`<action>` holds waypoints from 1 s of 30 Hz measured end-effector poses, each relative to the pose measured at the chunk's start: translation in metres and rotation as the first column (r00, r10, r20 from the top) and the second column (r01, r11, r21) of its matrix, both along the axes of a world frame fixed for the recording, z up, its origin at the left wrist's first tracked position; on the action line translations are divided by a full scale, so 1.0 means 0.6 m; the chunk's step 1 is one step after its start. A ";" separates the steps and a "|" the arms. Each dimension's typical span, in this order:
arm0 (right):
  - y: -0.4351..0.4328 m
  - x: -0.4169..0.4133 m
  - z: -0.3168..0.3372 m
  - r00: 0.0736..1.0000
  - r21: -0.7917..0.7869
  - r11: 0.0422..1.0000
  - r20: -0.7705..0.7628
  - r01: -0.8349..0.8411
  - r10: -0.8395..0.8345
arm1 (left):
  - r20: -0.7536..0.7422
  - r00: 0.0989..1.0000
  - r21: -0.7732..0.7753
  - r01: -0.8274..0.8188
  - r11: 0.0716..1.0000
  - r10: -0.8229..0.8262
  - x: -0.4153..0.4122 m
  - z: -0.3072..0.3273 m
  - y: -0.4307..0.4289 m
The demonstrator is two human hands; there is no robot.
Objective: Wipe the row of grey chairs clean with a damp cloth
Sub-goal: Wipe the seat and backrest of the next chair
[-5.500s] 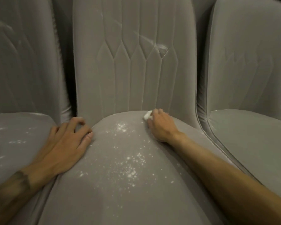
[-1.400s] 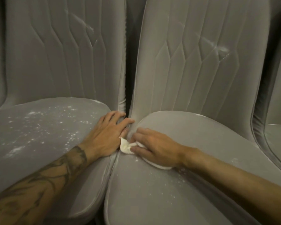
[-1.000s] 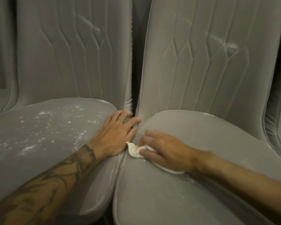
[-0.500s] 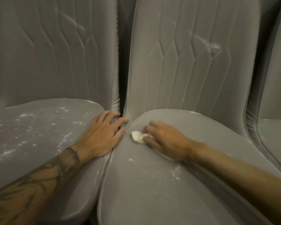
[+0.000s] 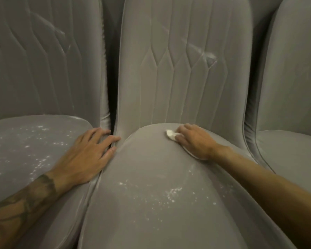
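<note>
I see the middle seat (image 5: 142, 159) bearing a cloth (image 5: 171, 134) near its back and white specks (image 5: 171, 193), maybe powder; left seat (image 5: 34, 141) speckled too.

right hand (image 5: 196, 141) on white cloth (image 5: 170, 134) atop middle grey seat (image 5: 147, 169)
</note>
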State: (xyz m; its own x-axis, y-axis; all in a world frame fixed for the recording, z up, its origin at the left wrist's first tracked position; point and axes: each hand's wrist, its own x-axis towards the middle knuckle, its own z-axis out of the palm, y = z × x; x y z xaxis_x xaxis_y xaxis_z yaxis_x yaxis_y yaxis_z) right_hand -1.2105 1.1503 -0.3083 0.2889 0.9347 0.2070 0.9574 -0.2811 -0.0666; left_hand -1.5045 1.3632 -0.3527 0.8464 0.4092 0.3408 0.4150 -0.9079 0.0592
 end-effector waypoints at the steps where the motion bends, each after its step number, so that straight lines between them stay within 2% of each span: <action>1: -0.002 0.007 -0.004 0.998 0.014 0.998 -0.017 0.061 -0.061 | -0.004 1.000 -0.006 -0.004 1.000 0.004 0.001 0.002 -0.002; 3: -0.006 -0.018 -0.015 0.999 0.032 0.999 -0.034 0.026 -0.024 | -0.006 1.000 -0.024 -0.008 1.000 0.007 0.001 0.004 -0.002; 6: -0.040 -0.092 -0.032 0.952 0.096 0.955 -0.094 -0.281 0.290 | -0.002 1.000 -0.035 -0.007 0.999 0.007 0.001 0.003 -0.002; 8: -0.062 -0.098 -0.025 0.916 0.045 0.920 -0.089 -0.389 0.392 | 0.001 1.000 -0.035 -0.008 0.999 0.008 0.000 0.003 -0.001; 10: -0.066 -0.051 -0.013 0.940 -0.001 0.940 -0.013 -0.340 0.340 | -0.004 1.000 -0.040 -0.008 0.999 0.008 -0.001 0.005 -0.002; 11: -0.065 -0.016 -0.008 0.968 -0.008 0.968 0.022 -0.251 0.251 | -0.007 1.000 -0.042 -0.011 0.999 0.010 -0.001 0.006 -0.003; 13: -0.066 0.050 0.006 0.996 -0.040 0.996 0.035 0.080 -0.079 | -0.016 1.000 -0.044 -0.016 0.999 0.015 -0.001 0.009 -0.006; 14: -0.066 0.069 0.005 0.974 -0.034 0.973 0.024 0.228 -0.227 | -0.018 1.000 -0.047 -0.017 0.999 0.016 -0.001 0.010 -0.009; 15: -0.065 0.071 0.001 0.953 -0.027 0.953 0.016 0.302 -0.302 | -0.018 1.000 -0.050 -0.020 0.999 0.019 -0.001 0.011 -0.010; 16: -0.064 0.060 -0.006 0.953 -0.022 0.953 0.011 0.302 -0.301 | -0.020 1.000 -0.051 -0.022 0.998 0.021 -0.001 0.012 -0.011; 17: -0.064 0.040 -0.014 0.973 0.004 0.974 -0.011 0.229 -0.229 | -0.022 1.000 -0.051 -0.022 0.998 0.021 -0.001 0.013 -0.012; 18: -0.070 0.015 -0.023 0.994 0.045 0.994 -0.053 0.099 -0.097 | -0.024 1.000 -0.053 -0.021 0.998 0.020 -0.001 0.015 -0.013; 20: -0.096 -0.041 -0.028 0.976 0.087 0.981 -0.116 -0.173 0.183 | -0.025 1.000 -0.055 -0.020 0.998 0.019 -0.001 0.017 -0.015; 22: -0.119 -0.043 -0.019 0.949 0.034 0.955 -0.111 -0.294 0.296 | -0.036 0.999 -0.058 -0.020 0.998 0.018 0.000 0.018 -0.015; 24: -0.125 0.003 -0.010 0.975 -0.008 0.976 -0.044 -0.219 0.218 | -0.053 0.998 -0.061 -0.024 0.998 0.021 0.001 0.019 -0.016; 26: -0.125 0.057 0.006 0.999 -0.055 0.998 -0.012 0.038 -0.039 | -0.043 0.999 -0.048 -0.026 0.998 0.024 0.003 0.018 -0.016; 28: -0.119 0.082 0.005 0.971 -0.056 0.970 -0.014 0.237 -0.238 | -0.035 0.999 -0.040 -0.029 0.999 0.027 0.003 0.018 -0.016; 30: -0.115 0.060 -0.009 0.977 -0.021 0.977 -0.021 0.210 -0.211 | -0.034 0.999 -0.038 -0.031 0.999 0.029 0.003 0.014 -0.013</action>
State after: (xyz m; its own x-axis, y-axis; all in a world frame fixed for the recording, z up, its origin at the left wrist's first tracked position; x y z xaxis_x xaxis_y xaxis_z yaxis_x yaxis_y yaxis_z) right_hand -1.1745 1.0813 -0.3139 0.4839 0.8561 0.1812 0.8749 -0.4775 -0.0808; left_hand -1.5028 1.3556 -0.3441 0.8443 0.4468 0.2959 0.4443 -0.8923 0.0799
